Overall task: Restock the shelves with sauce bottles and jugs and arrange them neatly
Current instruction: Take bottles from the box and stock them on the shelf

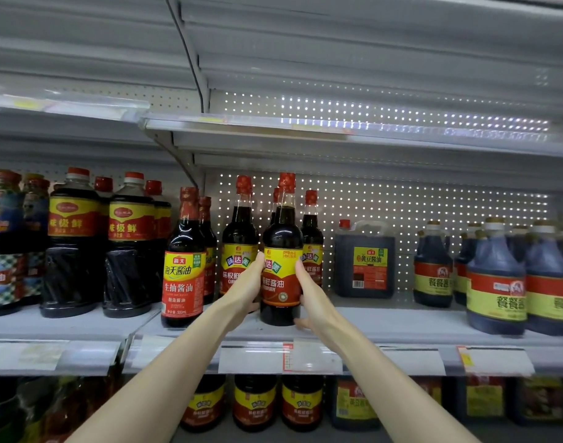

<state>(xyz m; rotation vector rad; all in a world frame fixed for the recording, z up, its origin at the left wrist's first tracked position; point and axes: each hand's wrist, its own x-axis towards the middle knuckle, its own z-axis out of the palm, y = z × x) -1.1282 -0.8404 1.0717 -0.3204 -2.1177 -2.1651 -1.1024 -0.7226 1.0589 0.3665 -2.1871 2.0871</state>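
A dark soy sauce bottle (281, 251) with a red cap and a yellow-and-red label stands near the front of the middle shelf (385, 324). My left hand (246, 292) grips its left side, fingers curled round the label. My right hand (312, 298) holds its right side, thumb on the label. Three like bottles stand close around it: one to the left (240, 231), one to the right (312, 231), and one behind that is mostly hidden.
Left of the held bottle stand a red-labelled bottle (184, 260) and large dark bottles (72, 244). A square jug (364, 260) and round jugs (497, 282) fill the right. The upper shelf (337, 129) holds nothing in view. More bottles (254, 401) sit below.
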